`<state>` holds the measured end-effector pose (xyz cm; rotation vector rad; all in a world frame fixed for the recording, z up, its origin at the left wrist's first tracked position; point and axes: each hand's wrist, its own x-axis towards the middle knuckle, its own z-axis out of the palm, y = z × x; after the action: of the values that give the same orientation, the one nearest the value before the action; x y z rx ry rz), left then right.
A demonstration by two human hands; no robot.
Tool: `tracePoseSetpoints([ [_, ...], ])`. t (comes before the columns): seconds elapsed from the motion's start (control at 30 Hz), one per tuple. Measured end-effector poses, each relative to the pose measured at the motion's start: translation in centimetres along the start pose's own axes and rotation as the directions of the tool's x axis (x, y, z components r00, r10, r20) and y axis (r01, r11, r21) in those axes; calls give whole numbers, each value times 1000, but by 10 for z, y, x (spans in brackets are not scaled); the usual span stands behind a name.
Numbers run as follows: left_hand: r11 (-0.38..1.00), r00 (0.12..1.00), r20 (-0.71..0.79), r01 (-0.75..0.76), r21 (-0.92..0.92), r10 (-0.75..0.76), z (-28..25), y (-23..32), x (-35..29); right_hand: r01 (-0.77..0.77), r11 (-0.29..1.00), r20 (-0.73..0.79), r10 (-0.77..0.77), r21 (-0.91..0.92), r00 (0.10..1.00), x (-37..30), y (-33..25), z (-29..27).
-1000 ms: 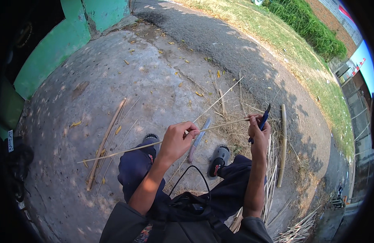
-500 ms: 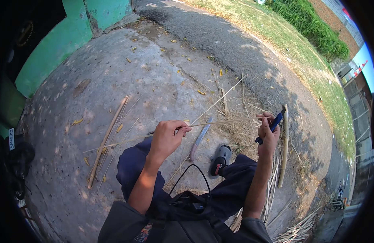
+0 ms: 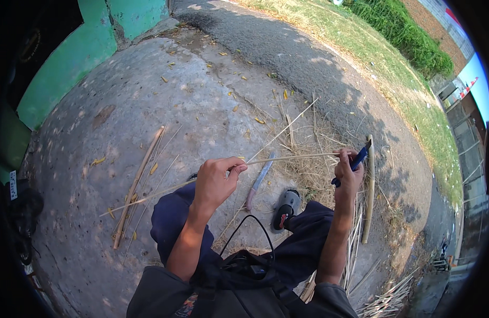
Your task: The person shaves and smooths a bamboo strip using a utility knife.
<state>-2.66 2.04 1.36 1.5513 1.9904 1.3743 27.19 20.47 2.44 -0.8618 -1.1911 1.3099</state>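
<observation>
A thin pale strip [image 3: 293, 157], like split bamboo, is stretched between my two hands above the ground. My left hand [image 3: 219, 181] pinches it between thumb and fingers, and its tail runs on to the left past my knee. My right hand [image 3: 350, 176] is closed around a blue utility knife [image 3: 360, 157], its dark tip pointing up, and touches the strip's right end with its fingertips. Another pale strip [image 3: 287, 127] slants from near my left fingers to the upper right; I cannot tell whether it is held.
A large knife [image 3: 262, 177] with a brownish handle lies between my feet. Beside my right arm is a bamboo stick [image 3: 370, 196]; another stick [image 3: 141, 183] lies at left with thin strips. Shavings [image 3: 316, 169] cover the ground near my shoe [image 3: 286, 210]. More strips [image 3: 390, 297] are piled lower right.
The strip's tail has reached slightly farther left and lower. Both hands keep nearly the same place and grip, and the view has shifted a little.
</observation>
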Motion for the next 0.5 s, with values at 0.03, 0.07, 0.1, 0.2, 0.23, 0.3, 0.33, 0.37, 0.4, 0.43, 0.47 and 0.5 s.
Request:
tracePoseSetpoints([
  [0.03, 1000, 1000, -19, -10, 24, 10, 0, -1, 0, 31, 998, 1, -31, -60, 1000, -1, 0, 2],
  [0.07, 1000, 1000, -16, -10, 23, 10, -2, 2, 1, 60, 991, 2, -60, -120, 998, -2, -1, 4],
  [0.1, 999, 1000, 27, -9, 47, 8, -7, 6, 1, 59, 991, -1, -59, -121, 998, -3, -3, 6],
  [0.2, 983, 992, 46, -120, 142, 115, -13, 8, 5, 35, 998, 9, -34, -44, 999, -6, -3, 11],
  [0.23, 950, 974, 28, -224, 216, 223, -13, 8, 6, -1, 999, 53, 3, -41, 999, -7, 1, 12],
  [0.3, 936, 957, 7, -284, 207, 289, -8, 13, 9, -57, 998, 142, 62, -36, 988, -10, 8, 19],
  [0.33, 918, 936, -19, -342, 202, 353, -5, 15, 10, -95, 994, 152, 101, -48, 983, -14, 11, 24],
  [0.37, 918, 936, -18, -340, 204, 351, -3, 17, 9, -121, 992, 177, 125, -33, 976, -17, 15, 30],
  [0.4, 959, 964, 78, -262, 113, 254, -2, 18, 5, -148, 989, 202, 149, -19, 968, -19, 18, 35],
  [0.43, 985, 970, 182, -170, 29, 162, -1, 18, 4, -150, 989, 204, 150, -19, 967, -20, 19, 38],
  [0.47, 986, 971, 180, -166, 30, 158, 0, 15, 3, -168, 986, 200, 168, -14, 965, -21, 20, 40],
  [0.5, 981, 964, 186, -196, 7, 192, 1, 10, 2, -186, 982, 196, 184, -10, 963, -22, 20, 43],
])
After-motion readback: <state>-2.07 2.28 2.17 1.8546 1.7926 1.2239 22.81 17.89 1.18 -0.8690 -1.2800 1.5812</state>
